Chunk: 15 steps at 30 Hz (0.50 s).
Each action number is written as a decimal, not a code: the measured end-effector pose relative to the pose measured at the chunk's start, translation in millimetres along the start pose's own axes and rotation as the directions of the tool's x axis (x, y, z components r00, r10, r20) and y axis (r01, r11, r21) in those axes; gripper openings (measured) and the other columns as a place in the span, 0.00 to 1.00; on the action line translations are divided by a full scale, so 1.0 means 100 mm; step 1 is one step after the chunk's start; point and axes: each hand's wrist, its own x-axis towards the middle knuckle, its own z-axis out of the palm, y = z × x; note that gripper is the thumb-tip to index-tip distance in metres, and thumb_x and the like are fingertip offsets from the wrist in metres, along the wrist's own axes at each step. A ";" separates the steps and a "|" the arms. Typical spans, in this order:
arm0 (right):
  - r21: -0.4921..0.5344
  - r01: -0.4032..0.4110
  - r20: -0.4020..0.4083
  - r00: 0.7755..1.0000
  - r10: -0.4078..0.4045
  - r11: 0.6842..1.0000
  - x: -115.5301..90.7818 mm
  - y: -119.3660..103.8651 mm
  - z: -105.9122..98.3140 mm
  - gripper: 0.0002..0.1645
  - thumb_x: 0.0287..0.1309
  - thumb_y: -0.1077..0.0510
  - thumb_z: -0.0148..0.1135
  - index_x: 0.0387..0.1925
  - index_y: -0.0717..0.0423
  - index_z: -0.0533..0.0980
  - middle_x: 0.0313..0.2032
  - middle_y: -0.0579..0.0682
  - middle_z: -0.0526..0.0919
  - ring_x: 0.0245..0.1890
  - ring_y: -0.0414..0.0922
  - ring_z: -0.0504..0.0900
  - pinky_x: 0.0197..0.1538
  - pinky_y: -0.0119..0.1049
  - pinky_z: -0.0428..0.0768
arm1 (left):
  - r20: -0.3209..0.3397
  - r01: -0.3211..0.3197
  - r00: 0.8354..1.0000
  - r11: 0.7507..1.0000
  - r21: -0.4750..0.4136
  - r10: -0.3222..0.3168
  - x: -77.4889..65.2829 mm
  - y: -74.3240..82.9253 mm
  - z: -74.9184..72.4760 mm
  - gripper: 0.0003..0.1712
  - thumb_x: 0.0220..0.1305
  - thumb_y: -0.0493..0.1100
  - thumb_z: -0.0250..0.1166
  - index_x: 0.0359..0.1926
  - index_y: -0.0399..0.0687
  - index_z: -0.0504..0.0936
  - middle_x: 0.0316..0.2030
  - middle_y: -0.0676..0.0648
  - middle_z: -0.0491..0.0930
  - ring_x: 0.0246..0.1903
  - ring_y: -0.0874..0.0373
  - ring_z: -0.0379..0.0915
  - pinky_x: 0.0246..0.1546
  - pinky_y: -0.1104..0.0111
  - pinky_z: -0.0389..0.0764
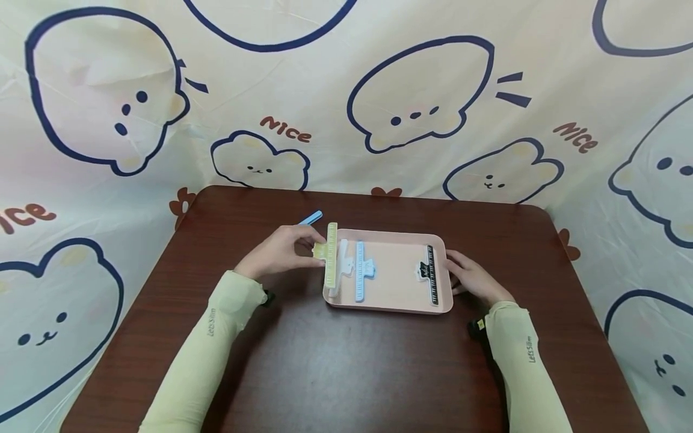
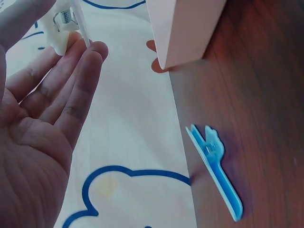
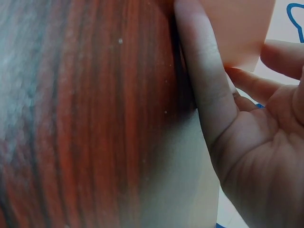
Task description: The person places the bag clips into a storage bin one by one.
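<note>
My left hand point(image 1: 277, 251) pinches a yellow-green ruler-marked clip point(image 1: 331, 258) by its handle, over the left end of a pink tray point(image 1: 396, 270). In the left wrist view, a spring shows in the held clip point(image 2: 66, 18) between thumb and fingertips. In the tray, a whitish clip point(image 1: 342, 267) and a light blue clip point(image 1: 360, 272) lie side by side at the left. A black-striped clip point(image 1: 431, 273) lies at the right end. My right hand point(image 1: 479, 279) touches the tray's right edge with nearly straight fingers.
Another blue clip point(image 1: 311, 218) lies on the dark brown table point(image 1: 346, 367), behind my left hand. A white cloth point(image 1: 411, 174) with cartoon outlines hangs behind the table and along both sides.
</note>
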 end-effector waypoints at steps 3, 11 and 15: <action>-0.001 0.001 -0.008 1.000 -0.001 1.000 0.01 0.01 0.00 0.34 0.82 0.45 0.44 0.81 0.50 0.54 0.55 0.64 0.76 0.39 0.50 0.81 0.42 0.40 0.87 | 0.004 -0.010 1.000 1.000 -0.004 0.010 0.04 0.04 0.03 0.25 0.54 0.47 0.82 0.53 0.51 0.85 0.47 0.54 0.86 0.45 0.58 0.84 0.50 0.55 0.87; 0.002 0.015 0.000 1.000 -0.015 1.000 0.02 0.02 0.03 0.33 0.82 0.46 0.44 0.80 0.51 0.55 0.53 0.63 0.76 0.39 0.50 0.81 0.43 0.41 0.87 | 0.015 -0.042 0.999 0.999 0.007 0.042 0.15 0.15 0.13 0.27 0.54 0.46 0.82 0.55 0.49 0.84 0.49 0.52 0.85 0.47 0.57 0.84 0.52 0.53 0.86; -0.006 0.020 -0.007 1.000 -0.020 1.000 0.01 0.03 0.01 0.33 0.82 0.47 0.44 0.81 0.51 0.55 0.55 0.64 0.76 0.39 0.50 0.81 0.42 0.41 0.87 | 0.023 -0.071 0.997 0.997 0.029 0.071 0.23 0.23 0.20 0.26 0.55 0.49 0.81 0.54 0.49 0.85 0.48 0.52 0.85 0.49 0.53 0.84 0.51 0.55 0.86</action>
